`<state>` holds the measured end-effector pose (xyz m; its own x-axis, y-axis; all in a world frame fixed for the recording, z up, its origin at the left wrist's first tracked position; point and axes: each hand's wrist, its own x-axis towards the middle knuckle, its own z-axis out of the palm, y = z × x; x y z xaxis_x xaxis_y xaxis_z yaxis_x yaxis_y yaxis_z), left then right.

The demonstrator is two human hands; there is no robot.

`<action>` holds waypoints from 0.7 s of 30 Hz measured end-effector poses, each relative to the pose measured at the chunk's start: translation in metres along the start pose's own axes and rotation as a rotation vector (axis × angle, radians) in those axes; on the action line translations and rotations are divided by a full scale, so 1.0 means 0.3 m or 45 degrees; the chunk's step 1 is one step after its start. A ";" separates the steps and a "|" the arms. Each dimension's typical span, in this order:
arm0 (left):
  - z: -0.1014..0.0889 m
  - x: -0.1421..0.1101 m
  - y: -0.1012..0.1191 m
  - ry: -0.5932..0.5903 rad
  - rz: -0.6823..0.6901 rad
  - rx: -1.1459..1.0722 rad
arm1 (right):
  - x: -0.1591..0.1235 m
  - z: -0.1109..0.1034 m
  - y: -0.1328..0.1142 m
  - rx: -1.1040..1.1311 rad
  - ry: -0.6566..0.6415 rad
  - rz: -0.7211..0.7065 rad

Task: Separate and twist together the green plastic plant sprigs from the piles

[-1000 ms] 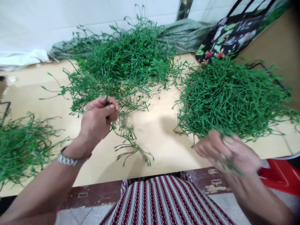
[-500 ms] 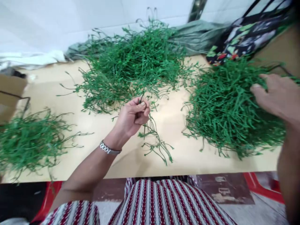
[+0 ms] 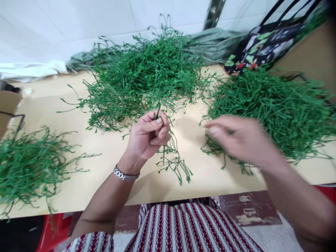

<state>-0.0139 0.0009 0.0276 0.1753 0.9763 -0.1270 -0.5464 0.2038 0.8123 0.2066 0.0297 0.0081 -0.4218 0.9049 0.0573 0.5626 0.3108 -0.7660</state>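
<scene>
My left hand (image 3: 152,134) is closed near the middle of the table, pinching a thin dark green stem (image 3: 158,109) upright between thumb and fingers. Beneath and just beyond that hand lie a few loose branched green stems (image 3: 178,166). My right hand (image 3: 233,138), blurred by motion, hovers at the left edge of the right-hand pile of green stems (image 3: 283,108). Its thumb and forefinger come together pointing left; whatever they may hold is too smeared to make out. A gap separates the two hands.
A large heap of green branched stems (image 3: 147,70) lies at the back against a grey-green cloth (image 3: 215,43). Another pile of stems (image 3: 28,164) sits at the left, beside a cardboard box (image 3: 7,105). A flowered bag (image 3: 262,49) and a cardboard box (image 3: 312,52) stand at the back right.
My right hand has moved left and toward me, away from the right pile, and its fingers have come together. My left hand stays in nearly the same place with its stem.
</scene>
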 end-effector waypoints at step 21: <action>-0.256 -0.133 0.136 0.803 0.880 0.093 | -0.084 0.179 -0.010 0.257 -0.028 0.103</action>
<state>-0.1062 -0.0240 0.0221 -0.6571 0.7427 0.1290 -0.3071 -0.4200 0.8540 0.1774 -0.0095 -0.0254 -0.3973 0.9174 -0.0220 0.4424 0.1705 -0.8805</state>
